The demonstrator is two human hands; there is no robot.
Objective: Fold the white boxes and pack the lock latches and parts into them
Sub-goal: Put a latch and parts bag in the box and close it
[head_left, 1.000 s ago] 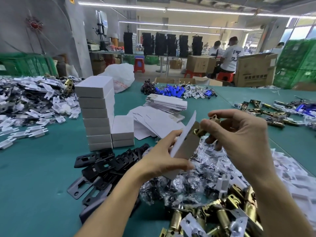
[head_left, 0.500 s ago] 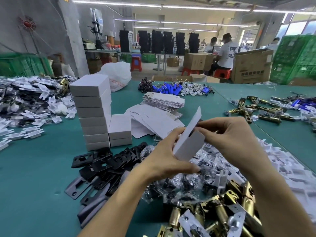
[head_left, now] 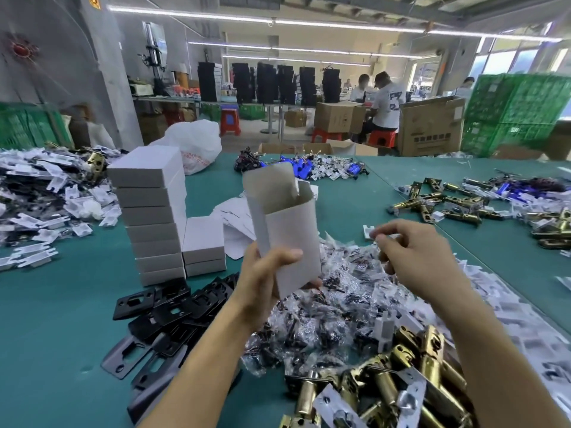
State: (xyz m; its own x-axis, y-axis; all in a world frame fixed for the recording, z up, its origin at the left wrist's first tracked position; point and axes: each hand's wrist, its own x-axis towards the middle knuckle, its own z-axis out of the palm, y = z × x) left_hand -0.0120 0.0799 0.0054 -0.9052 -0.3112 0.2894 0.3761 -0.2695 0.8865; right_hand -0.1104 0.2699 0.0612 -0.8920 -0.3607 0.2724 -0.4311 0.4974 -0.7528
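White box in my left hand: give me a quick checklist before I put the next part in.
1. White cardboard box upright, top flaps open: ok.
2. Left hand grip round the box's lower half, thumb on the front: ok.
3. What the box already holds: cannot tell, inside hidden.
4. Right hand free for a pick: cannot tell, fingers curled and blurred.
5. Heap of clear plastic parts bags just below both hands: ok.

The box [head_left: 287, 230], a tilted, nearly flat blank a second ago, now stands upright and squared out, top flaps open. Only the left hand [head_left: 262, 279] grips it; the right hand [head_left: 414, 254] has let go and drawn away right, fingers curled.
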